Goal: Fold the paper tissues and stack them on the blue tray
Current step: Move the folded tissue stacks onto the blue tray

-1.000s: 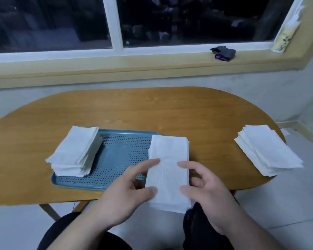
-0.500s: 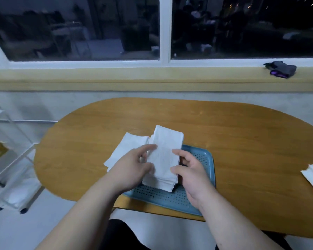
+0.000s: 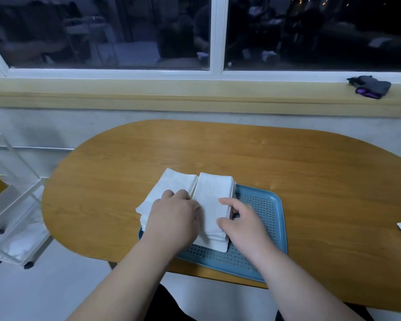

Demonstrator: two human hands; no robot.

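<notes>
1 folded stack (image 3: 212,205) held by left hand (image 3: 174,218), right hand (image 3: 243,224); edges hidden.

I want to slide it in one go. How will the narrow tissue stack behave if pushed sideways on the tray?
The narrow tissue stack is likely light and soft: loose thin sheets, so a one-sided push may shear its layers. Its near edge looks uneven. The perforated blue tray may add drag. Bracing both sides seems safer.

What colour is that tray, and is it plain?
The tray is blue, dotted with small holes; head view.
</notes>
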